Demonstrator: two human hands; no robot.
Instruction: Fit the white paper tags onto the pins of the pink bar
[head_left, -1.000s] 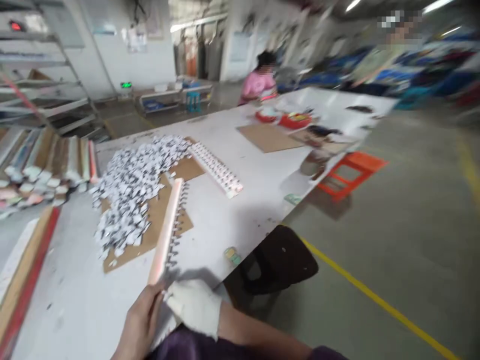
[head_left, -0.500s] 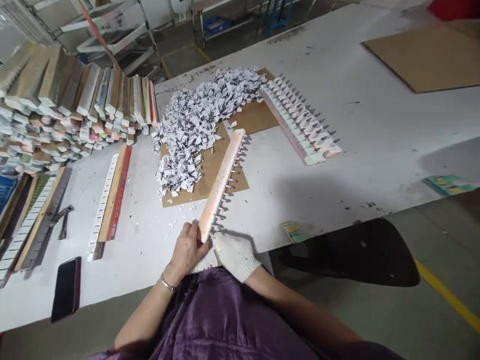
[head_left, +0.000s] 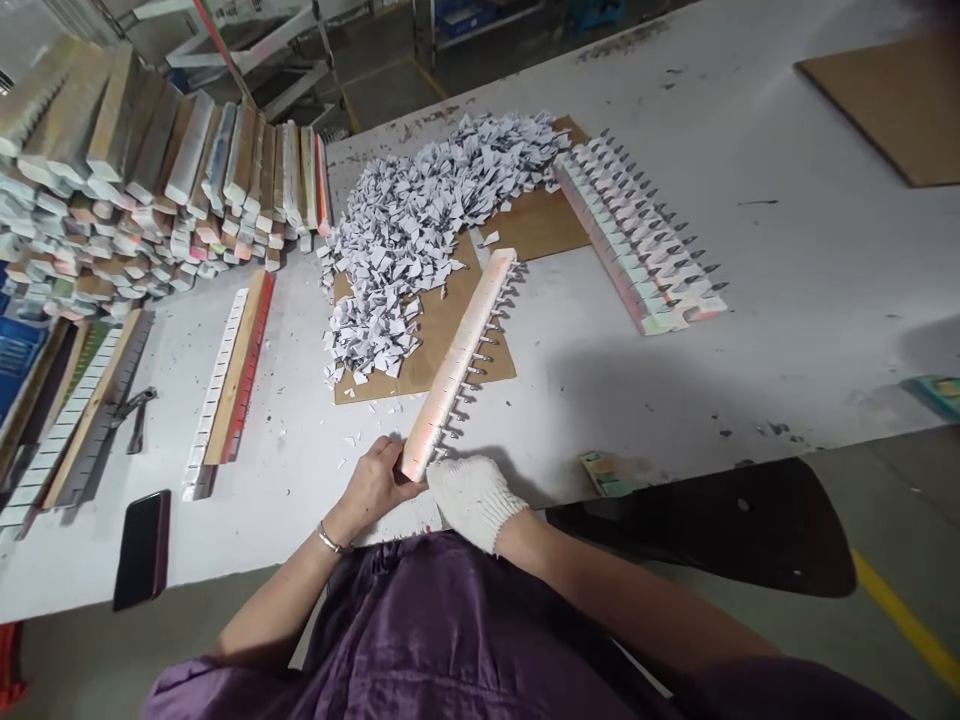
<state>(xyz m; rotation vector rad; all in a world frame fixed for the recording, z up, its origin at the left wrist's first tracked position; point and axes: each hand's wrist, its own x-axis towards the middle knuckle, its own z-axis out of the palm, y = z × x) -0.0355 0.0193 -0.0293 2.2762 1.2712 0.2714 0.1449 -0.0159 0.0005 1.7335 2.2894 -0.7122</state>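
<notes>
My bare left hand (head_left: pixel 373 487) grips the near end of a long pale wooden strip (head_left: pixel 461 370) with orange-tinged marks. A row of small dark metal pieces sticks out along the strip's right side. My right hand (head_left: pixel 478 497), in a white knitted glove, is closed against that side at the near end. Its fingertips are partly hidden, so what it pinches cannot be made out. Beyond the strip, a heap of small white paper-like pieces (head_left: pixel 397 230) lies on brown cardboard (head_left: pixel 540 228). Farther right, several similar strips with dark pointed pieces (head_left: pixel 637 235) lie side by side.
Stacked wooden bars (head_left: pixel 150 190) fill the table's far left. Nearer are notched strips (head_left: pixel 236 375), pliers-like metal tools (head_left: pixel 135 415) and a phone (head_left: pixel 142 550). A cardboard sheet (head_left: pixel 892 110) lies at far right. A dark stool seat (head_left: pixel 720 530) stands by the front edge.
The view has shifted slightly, so the table's things appear displaced. Both hands stay at the strip's near end, and the gloved fingers have turned in a little more against its side.
</notes>
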